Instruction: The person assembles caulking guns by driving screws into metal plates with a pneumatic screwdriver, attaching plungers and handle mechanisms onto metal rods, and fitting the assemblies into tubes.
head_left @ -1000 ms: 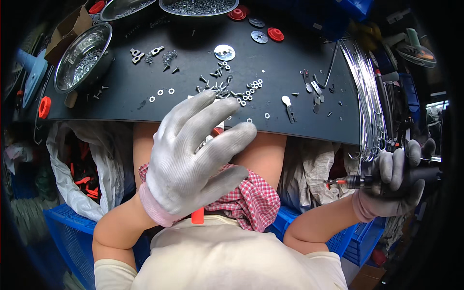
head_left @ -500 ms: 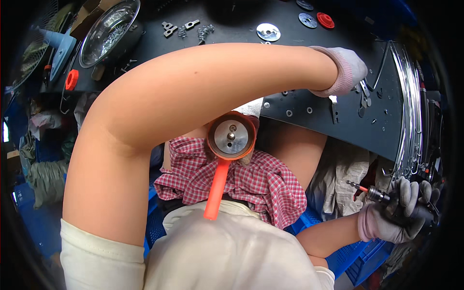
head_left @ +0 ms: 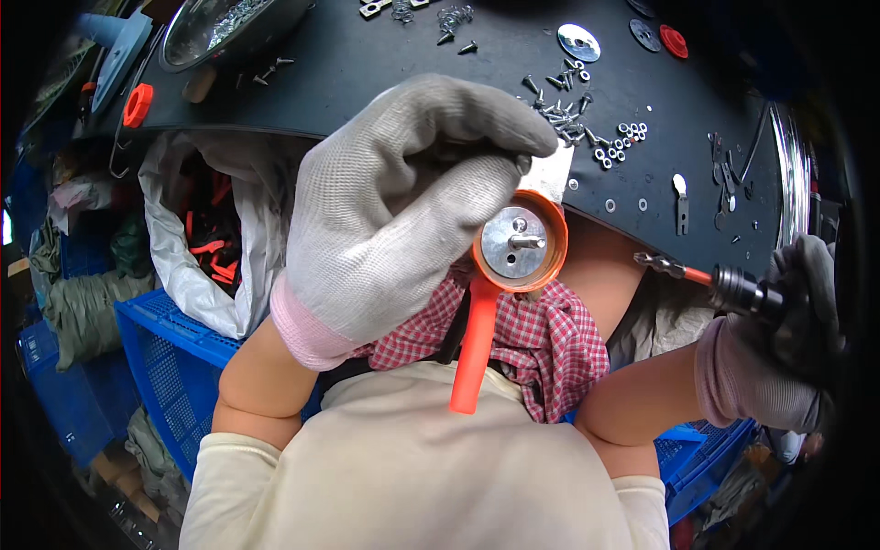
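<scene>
My left hand (head_left: 394, 202), in a white knit glove, is closed in a pinch just above an orange round cup with a long handle (head_left: 474, 353). A small metal part (head_left: 523, 164) shows at its fingertips, too little of it to name. Inside the cup lies a silver metal disc (head_left: 501, 257), with a screw head and an upright metal post. The cup is in front of my body, above the table's near edge. My gloved right hand (head_left: 779, 348) is wrapped round a dark power screwdriver (head_left: 747, 291) at the right, its long bit pointing left toward the cup.
On the dark table (head_left: 394, 92) lie loose screws (head_left: 564, 115), nuts (head_left: 621, 145), washers and a shiny disc (head_left: 578, 43). A metal bowl (head_left: 197, 41) stands far left. Below the table edge are a white sack with orange parts (head_left: 266, 266) and a blue crate (head_left: 174, 376).
My left hand has come back from the right of the table to above the orange cup, now pinching. My right hand has raised the power screwdriver, bringing its bit closer to the cup.
</scene>
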Motion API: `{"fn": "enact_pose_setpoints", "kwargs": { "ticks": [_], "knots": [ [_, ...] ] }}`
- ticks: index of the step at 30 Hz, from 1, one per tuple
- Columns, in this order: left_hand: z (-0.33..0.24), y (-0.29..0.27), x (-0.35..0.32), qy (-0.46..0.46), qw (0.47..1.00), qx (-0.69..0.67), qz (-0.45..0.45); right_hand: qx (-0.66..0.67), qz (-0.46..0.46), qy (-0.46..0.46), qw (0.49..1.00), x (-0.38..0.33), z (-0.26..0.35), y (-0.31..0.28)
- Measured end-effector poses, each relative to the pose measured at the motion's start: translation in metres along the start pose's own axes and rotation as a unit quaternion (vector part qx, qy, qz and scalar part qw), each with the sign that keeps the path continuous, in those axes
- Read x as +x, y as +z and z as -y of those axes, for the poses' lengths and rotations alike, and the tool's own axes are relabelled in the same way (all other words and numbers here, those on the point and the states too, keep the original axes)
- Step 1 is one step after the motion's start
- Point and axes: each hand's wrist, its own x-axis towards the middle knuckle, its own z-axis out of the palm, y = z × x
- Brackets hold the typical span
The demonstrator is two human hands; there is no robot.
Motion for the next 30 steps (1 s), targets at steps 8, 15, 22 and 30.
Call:
{"fn": "enact_pose_setpoints", "kwargs": {
  "ticks": [8, 15, 22, 30],
  "knots": [
    [0.040, 0.008, -0.032, 0.047, 0.998, -0.001, -0.037, -0.799, -0.066, 0.082, 0.593, -0.008, -0.031, -0.100],
    [0.046, -0.005, -0.030, 0.063, 0.988, 0.140, -0.034, -0.891, -0.062, 0.199, 0.402, -0.012, -0.040, -0.134],
    [0.052, 0.004, -0.031, 0.099, 0.916, 0.390, -0.012, -0.917, 0.061, 0.131, 0.371, -0.035, -0.027, -0.098],
    [0.068, 0.014, -0.017, 0.161, 0.868, 0.470, 0.010, -0.688, 0.154, 0.097, 0.702, -0.032, -0.019, -0.082]
  ]
}}
